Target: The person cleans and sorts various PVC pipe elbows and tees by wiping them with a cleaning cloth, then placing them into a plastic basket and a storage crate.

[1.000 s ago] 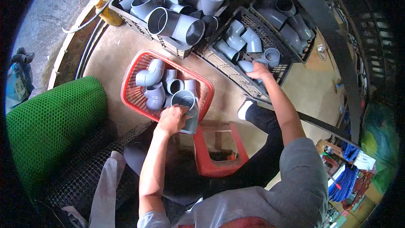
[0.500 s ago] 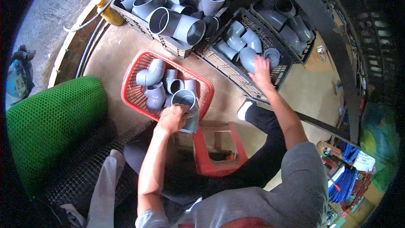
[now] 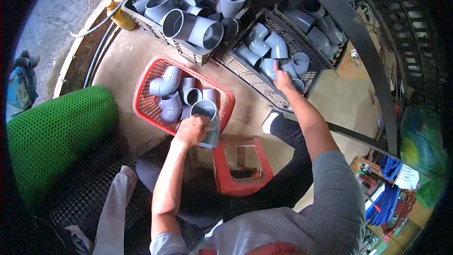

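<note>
My left hand (image 3: 192, 131) is closed on a grey pipe fitting (image 3: 211, 134), held with its round opening up at the near edge of a red basket (image 3: 226, 111). Inside the basket lie several grey elbows, one (image 3: 171, 107) with writing on it. On the right, my right hand (image 3: 283, 79) reaches into a black crate (image 3: 249, 79), its fingers at a grey elbow (image 3: 268, 68). A finger points out over the elbow, and whether the hand grips it cannot be told. Several other fittings (image 3: 277, 45) lie around it in the crate.
A crate heaped with large pipes (image 3: 206, 31) stands at the top. Another black crate (image 3: 325, 35) is behind mine. A red stool (image 3: 243, 188) is between my legs. Green mesh roll (image 3: 63, 137) lies left, a yellow bottle (image 3: 121, 16) at upper left. A metal bar (image 3: 351, 134) runs at right.
My right hand has moved slightly left and toward me in the crate. The elbow by it has shifted, and more fittings show beside it. My left hand still holds its fitting.
</note>
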Demonstrator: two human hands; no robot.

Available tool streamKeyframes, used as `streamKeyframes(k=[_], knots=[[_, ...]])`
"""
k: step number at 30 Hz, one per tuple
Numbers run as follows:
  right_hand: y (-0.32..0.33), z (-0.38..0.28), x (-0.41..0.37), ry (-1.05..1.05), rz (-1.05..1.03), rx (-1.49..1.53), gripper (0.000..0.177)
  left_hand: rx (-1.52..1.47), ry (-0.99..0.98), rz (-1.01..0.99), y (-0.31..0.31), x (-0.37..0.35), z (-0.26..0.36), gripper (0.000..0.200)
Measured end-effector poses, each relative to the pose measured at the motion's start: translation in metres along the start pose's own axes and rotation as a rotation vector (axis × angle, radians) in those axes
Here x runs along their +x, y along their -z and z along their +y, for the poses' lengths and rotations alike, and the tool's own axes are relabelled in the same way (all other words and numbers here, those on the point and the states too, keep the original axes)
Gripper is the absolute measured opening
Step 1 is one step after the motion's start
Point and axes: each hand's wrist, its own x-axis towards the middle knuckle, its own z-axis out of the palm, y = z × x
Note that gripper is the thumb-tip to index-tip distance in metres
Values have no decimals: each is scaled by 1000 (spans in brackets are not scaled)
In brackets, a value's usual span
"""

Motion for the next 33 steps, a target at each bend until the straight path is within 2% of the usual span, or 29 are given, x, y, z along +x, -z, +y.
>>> streamKeyframes(k=[3, 5, 6, 8, 9, 11, 12, 14, 15, 16, 18, 19, 21, 22, 24, 25, 26, 28, 29, 32, 33], knots=[[6, 20, 5, 1, -40, 45, 94, 3, -20, -4, -1, 0, -1, 16], [22, 27, 5, 127, 9, 40, 83, 9, -6, -14, 4, 1, -1, 17], [34, 29, -4, 55, 104, 167, 68, 5, -10, 9, 5, 2, 0, 17], [72, 16, -35, -81, 279, -149, 72, -6, -6, 30, 6, 3, 1, 17], [63, 30, -40, -76, 270, -152, 72, -7, -22, 34, 6, 4, 1, 18], [55, 56, -43, -396, -69, -58, 83, 5, -29, 23, 6, 5, -1, 21], [50, 54, -44, -394, -74, -62, 83, 0, -24, 23, 4, 4, -1, 21], [59, 29, -54, -345, -260, -141, 95, 46, -45, 32, 1, 4, -2, 22], [16, 50, -42, -225, -104, -197, 79, 44, -46, 33, 2, 6, -2, 22], [7, 52, -46, -136, -155, -217, 67, 45, -16, -11, 4, 7, 0, 22], [1, 63, -42, -5, -233, -193, 66, 45, 8, -65, 2, 4, 2, 23], [1, 72, -40, -9, -234, -192, 66, 28, -17, -33, 0, 3, -1, 22], [6, 90, -35, -104, -262, 92, 66, 14, -43, 6, 2, 2, -4, 22], [1, 100, -31, -102, -258, 90, 66, 31, -28, -8, 4, 1, -3, 22], [-15, 119, -25, -408, 145, 333, 73, 42, -10, -20, 6, -1, 1, 21], [-10, 108, -28, -356, 251, 257, 86, 37, -17, 0, 8, -2, 3, 21], [-21, 110, -23, -356, 250, 261, 86, 34, -25, 20, 10, -2, 3, 21], [-31, 100, -16, -144, 150, 41, 98, 34, -24, 15, 5, 0, 0, 21], [-28, 101, -11, -140, 150, 39, 98, 34, -23, 16, 3, 1, -2, 21], [1, 108, -8, -291, -66, 81, 99, 43, -10, -47, 5, 3, -1, 29], [22, 110, -7, -294, -45, 184, 84, 43, -10, -45, 6, 4, 0, 29]])
